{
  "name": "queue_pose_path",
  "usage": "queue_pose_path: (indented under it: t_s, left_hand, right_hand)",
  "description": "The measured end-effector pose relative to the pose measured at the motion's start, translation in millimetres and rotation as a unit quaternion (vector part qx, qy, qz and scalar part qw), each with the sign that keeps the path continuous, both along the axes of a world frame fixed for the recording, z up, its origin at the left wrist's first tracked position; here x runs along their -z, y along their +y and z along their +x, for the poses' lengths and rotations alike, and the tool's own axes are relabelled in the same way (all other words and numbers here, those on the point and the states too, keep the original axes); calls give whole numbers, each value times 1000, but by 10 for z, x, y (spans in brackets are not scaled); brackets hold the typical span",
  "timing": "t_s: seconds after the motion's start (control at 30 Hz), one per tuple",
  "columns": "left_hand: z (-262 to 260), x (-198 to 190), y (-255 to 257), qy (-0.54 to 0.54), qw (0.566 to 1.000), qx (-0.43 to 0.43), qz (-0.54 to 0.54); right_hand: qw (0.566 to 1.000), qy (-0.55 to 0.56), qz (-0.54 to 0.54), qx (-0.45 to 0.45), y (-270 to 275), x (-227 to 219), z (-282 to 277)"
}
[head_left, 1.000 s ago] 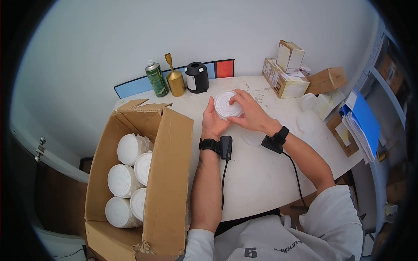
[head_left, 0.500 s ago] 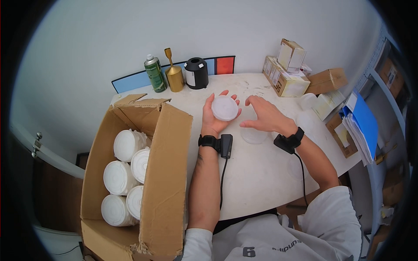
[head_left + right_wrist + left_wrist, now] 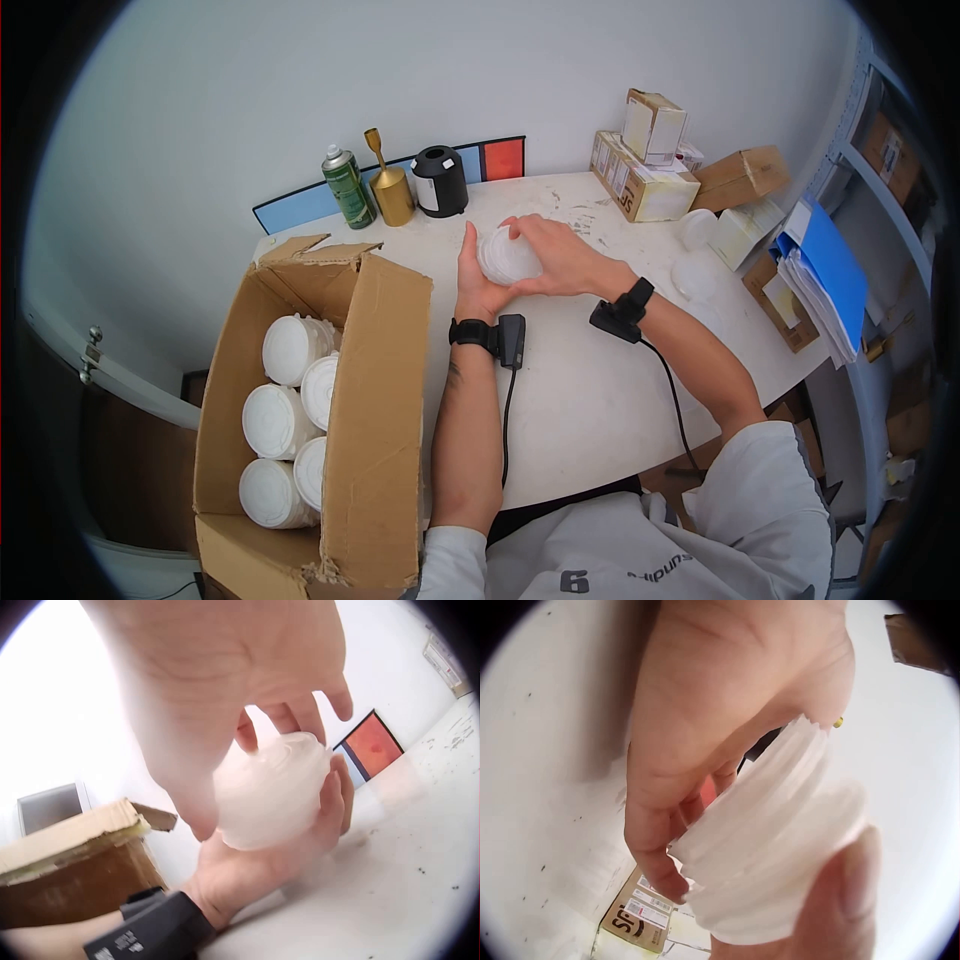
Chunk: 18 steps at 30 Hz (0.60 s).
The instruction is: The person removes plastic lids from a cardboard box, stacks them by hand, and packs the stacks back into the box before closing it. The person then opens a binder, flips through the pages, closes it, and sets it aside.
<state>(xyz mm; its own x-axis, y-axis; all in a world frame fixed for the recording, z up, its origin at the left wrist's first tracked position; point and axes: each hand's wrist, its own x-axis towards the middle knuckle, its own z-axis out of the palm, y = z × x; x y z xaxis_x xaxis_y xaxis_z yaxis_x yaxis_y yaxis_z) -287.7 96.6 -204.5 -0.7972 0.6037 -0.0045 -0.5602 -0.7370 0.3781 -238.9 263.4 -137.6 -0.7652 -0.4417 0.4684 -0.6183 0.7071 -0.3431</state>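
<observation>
A short stack of whitish, translucent round lids (image 3: 508,256) is held between both hands above the table. Its ridged, layered side fills the middle of the left wrist view (image 3: 757,847). My left hand (image 3: 482,285) cradles the stack from below and the left, its thumb standing up along the side. From above and the right, my right hand (image 3: 570,258) grips the stack between thumb and curved fingers. The right wrist view has the right hand (image 3: 240,667) over the lids (image 3: 270,795) and the left hand (image 3: 262,870) beneath them.
An open cardboard box (image 3: 385,420) with several white lidded tubs (image 3: 287,350) stands at left. Behind are a spray can (image 3: 348,188), gold holder (image 3: 393,196) and black container (image 3: 440,182). Boxes (image 3: 645,185), round translucent pieces (image 3: 693,275) and a blue folder (image 3: 820,260) are at right.
Half a second ago the right hand was apart from the lids, to their right; now it grips them. The clear disc on the table below that hand no longer shows there.
</observation>
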Motion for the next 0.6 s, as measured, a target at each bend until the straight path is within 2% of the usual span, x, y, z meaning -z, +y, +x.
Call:
queue_pose_path:
  t_s: [0.03,0.07,0.13,0.17,0.23,0.37,0.43,0.47,0.53,0.6]
  left_hand:
    - [-2,-5,-15,13,1000,-5,-24]
    - [-9,-15,-13,15,1000,-6,-26]
    - [-51,-2,-30,3,1000,-3,-28]
    - [-59,34,-64,-1,1000,-9,-25]
    - [20,-31,-72,23,994,38,-102]
    - [-33,46,-7,74,997,25,-17]
    - [-1,55,-41,88,996,28,18]
    - [13,68,-53,80,996,35,25]
    - [7,55,-80,62,998,-15,28]
    - [7,38,-84,35,998,-38,41]
  right_hand:
    - [998,11,52,-43,-44,49,-57]
    - [998,13,51,-44,-35,79,-82]
    - [990,-123,57,25,-127,-12,-81]
    - [990,-126,60,20,-164,-38,-68]
    - [972,-207,-32,111,-201,-99,4]
    - [977,-153,8,150,-149,-158,67]
    - [981,-171,-85,41,35,-152,-17]
    - [979,-178,-81,50,200,-195,-41]
    - [950,-249,-187,26,590,-429,-11]
    - [967,-214,-32,134,938,-543,146]
